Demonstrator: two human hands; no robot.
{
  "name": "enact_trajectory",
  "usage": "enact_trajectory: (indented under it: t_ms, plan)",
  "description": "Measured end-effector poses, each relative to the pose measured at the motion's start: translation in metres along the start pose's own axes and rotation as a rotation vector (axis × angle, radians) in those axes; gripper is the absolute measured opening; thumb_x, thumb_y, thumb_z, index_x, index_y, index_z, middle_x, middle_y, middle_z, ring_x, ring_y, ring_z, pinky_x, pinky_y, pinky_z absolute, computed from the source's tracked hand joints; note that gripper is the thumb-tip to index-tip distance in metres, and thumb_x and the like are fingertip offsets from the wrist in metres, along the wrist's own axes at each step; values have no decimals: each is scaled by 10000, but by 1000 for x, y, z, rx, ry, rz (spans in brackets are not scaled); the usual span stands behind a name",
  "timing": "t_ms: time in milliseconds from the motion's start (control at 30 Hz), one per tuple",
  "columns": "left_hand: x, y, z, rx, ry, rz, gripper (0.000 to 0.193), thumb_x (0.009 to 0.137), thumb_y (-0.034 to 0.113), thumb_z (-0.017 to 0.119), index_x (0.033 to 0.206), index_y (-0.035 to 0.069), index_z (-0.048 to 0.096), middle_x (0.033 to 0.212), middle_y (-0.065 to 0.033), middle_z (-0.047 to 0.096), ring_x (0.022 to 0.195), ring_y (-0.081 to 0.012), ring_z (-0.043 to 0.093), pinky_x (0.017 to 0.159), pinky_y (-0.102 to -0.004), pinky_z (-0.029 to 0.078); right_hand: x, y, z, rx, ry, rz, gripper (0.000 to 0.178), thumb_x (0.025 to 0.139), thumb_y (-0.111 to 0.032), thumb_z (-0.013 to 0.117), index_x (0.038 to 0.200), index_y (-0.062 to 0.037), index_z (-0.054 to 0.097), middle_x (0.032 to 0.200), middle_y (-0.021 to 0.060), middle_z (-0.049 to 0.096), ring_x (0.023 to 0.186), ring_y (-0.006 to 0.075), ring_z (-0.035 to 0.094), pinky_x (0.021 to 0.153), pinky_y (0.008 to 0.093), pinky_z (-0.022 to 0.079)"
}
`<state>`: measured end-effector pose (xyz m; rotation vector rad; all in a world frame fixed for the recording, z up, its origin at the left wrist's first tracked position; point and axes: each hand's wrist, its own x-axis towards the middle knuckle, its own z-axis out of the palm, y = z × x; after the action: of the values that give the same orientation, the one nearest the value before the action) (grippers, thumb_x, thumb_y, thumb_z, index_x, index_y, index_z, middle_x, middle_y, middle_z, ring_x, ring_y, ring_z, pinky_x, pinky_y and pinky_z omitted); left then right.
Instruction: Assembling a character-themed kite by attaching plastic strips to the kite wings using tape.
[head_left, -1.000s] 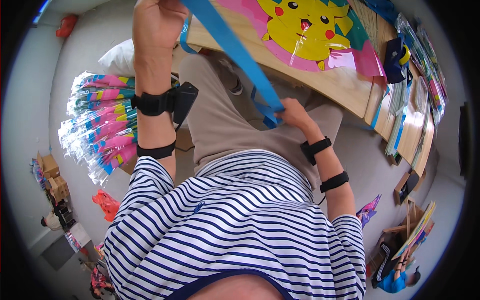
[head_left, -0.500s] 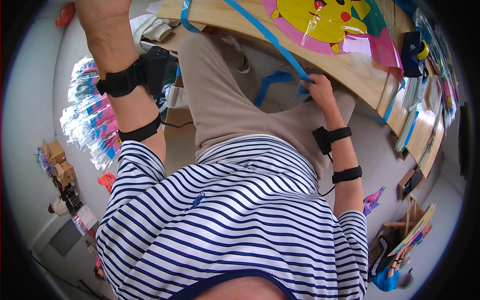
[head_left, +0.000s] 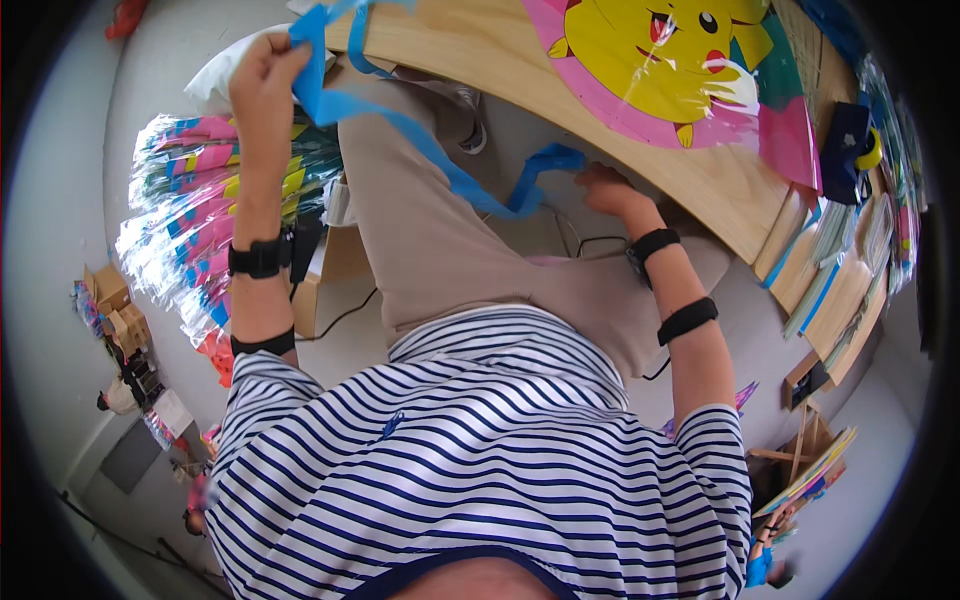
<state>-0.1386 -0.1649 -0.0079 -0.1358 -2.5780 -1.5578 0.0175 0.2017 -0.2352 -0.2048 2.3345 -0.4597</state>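
My left hand (head_left: 266, 85), raised at the upper left, is closed on a long blue ribbon (head_left: 312, 70). From there the strip hangs slack past my left knee, dips between my legs and bends up in a folded stretch (head_left: 552, 158) beside my right fingers. My right hand (head_left: 608, 190) hovers by the table edge above my right thigh with its fingers curled. Whether they grip the ribbon's end is too blurred to make out. On the wooden table (head_left: 470, 55) lies a glossy sheet (head_left: 640, 50) with a yellow cartoon figure on pink.
Shiny colourful plastic packets (head_left: 190, 220) spread out at the left, near a cardboard box (head_left: 335, 255). A dark blue tape dispenser (head_left: 845, 150) and stacked sheets (head_left: 830, 245) stand on the right. A black cable (head_left: 350, 320) runs beside my leg. Other people are at the lower left and lower right.
My left hand has come back into full view with the ribbon. The strip, stretched taut from the table to my right hand before, now sags. My right hand has shifted slightly left and down.
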Motion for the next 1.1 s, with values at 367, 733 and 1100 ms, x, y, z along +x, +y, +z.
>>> enact_trajectory:
  t_ms: [367, 733, 1100]
  plan:
    - [-64, -90, 43, 457, -15, -31, 94, 899, -29, 533, 992, -32, 537, 847, -115, 543, 735, -218, 509, 663, -323, 429, 100, 10, 77, -103, 181, -38, 310, 818, -132, 544, 1095, -53, 659, 1150, 198, 595, 1084, 342, 565, 887, 423, 482]
    - [-70, -95, 30, 689, -100, -126, 234, 956, 11, 437, 1180, -52, 463, 1238, -206, 502, 1136, -328, 480, 1017, -415, 348, 167, -9, 130, 156, 54, -163, 255, 806, -135, 562, 1018, -37, 664, 1034, 198, 608, 964, 343, 573, 802, 420, 480]
    - [-51, -77, 50, 812, -119, -104, 182, 982, 60, 411, 1130, -33, 466, 1045, -127, 473, 995, -256, 460, 930, -372, 366, 180, -88, 135, 353, -52, -377, 207, 794, -139, 579, 940, -22, 668, 918, 197, 622, 845, 343, 581, 718, 417, 478]
